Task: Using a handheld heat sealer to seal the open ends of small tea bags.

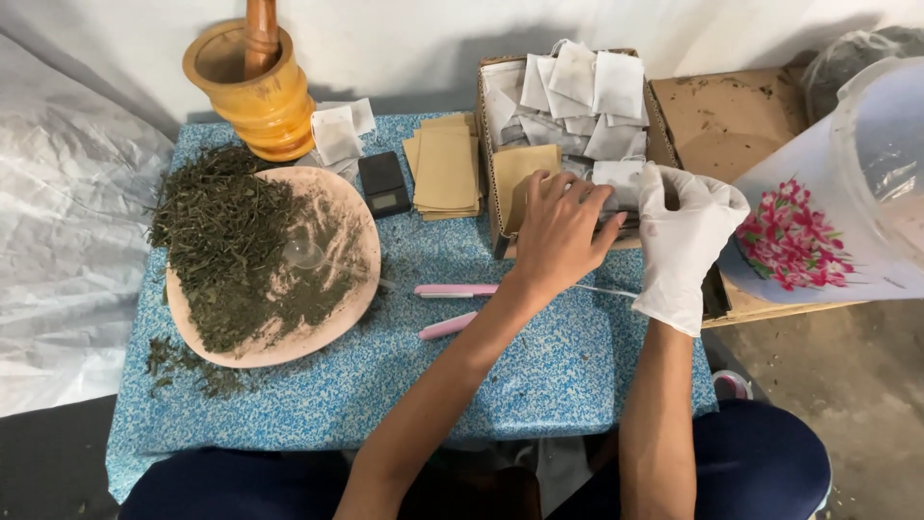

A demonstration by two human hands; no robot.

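Both forearms reach up from the lap over the blue speckled table [539, 376]; the bare left hand [558, 231] and the white-gloved right hand [685, 241] meet at the cardboard box [493, 173], fingers curled together and pinched on a small white filter bag [616, 178] at its front edge. Dried tea leaves [231, 250] heaped on the pink plate [351, 318] lie well to the left, within easy reach; brown envelopes [445, 171] are stacked just beside the box.

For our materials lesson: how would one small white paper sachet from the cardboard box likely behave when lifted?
The small white paper sachet looks thin and creased, so probably light and floppy. Piled loosely in the cardboard box, it would likely slide or crumple easily.
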